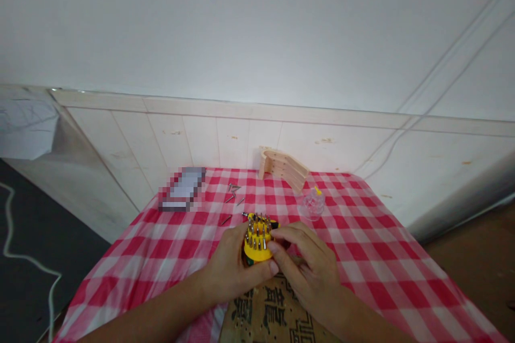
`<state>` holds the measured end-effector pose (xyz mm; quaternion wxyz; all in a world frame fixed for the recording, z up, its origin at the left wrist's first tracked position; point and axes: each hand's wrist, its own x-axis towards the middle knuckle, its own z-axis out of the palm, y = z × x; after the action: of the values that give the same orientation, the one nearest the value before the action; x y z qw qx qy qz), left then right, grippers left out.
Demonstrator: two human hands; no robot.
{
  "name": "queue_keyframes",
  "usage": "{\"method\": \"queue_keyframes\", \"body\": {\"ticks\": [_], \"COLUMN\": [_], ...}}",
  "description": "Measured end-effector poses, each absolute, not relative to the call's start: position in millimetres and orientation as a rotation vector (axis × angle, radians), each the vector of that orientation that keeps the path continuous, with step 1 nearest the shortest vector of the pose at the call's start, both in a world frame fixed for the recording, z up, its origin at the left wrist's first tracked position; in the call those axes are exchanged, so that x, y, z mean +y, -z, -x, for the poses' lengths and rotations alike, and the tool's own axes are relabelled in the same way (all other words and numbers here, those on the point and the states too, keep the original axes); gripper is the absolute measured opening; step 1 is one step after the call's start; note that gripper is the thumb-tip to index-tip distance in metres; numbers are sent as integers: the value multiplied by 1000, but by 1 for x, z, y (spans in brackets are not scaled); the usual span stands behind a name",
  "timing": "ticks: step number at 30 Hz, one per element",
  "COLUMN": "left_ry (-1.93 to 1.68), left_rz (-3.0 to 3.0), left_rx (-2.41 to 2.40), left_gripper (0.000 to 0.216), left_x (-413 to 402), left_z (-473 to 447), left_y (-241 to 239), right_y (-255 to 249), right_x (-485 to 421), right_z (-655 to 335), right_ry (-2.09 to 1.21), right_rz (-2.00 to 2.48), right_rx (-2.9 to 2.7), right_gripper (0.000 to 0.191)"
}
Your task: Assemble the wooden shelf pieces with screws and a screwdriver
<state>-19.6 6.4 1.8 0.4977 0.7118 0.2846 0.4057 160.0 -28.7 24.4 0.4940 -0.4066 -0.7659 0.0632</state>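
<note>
My left hand [235,265] is wrapped around a yellow bit holder [257,241] full of several metal screwdriver bits, holding it upright over the red-and-white checked tablecloth [362,236]. My right hand [308,265] touches the holder's right side with thumb and fingertips pinched at the bits. A dark green and black part shows behind and under the holder. Below my hands lies a brown wooden board [269,311] with carved black characters.
A curved stack of wooden pieces [284,167] stands at the table's far edge. A clear plastic cap with a yellow piece [314,203] lies right of centre. Loose screws [234,195] and a blurred flat object [182,190] lie at the far left. White panelled wall behind.
</note>
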Motion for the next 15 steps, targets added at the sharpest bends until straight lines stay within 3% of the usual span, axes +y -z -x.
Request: {"method": "queue_keyframes", "body": {"ticks": [15], "left_ry": [-1039], "left_rz": [-1712], "left_rx": [684], "left_gripper": [35], "left_x": [4], "left_z": [19], "left_y": [-2], "right_y": [-22], "right_x": [-30], "right_z": [-162], "right_ry": [-187], "right_rz": [1025], "right_rx": [-1853], "right_gripper": [11]}}
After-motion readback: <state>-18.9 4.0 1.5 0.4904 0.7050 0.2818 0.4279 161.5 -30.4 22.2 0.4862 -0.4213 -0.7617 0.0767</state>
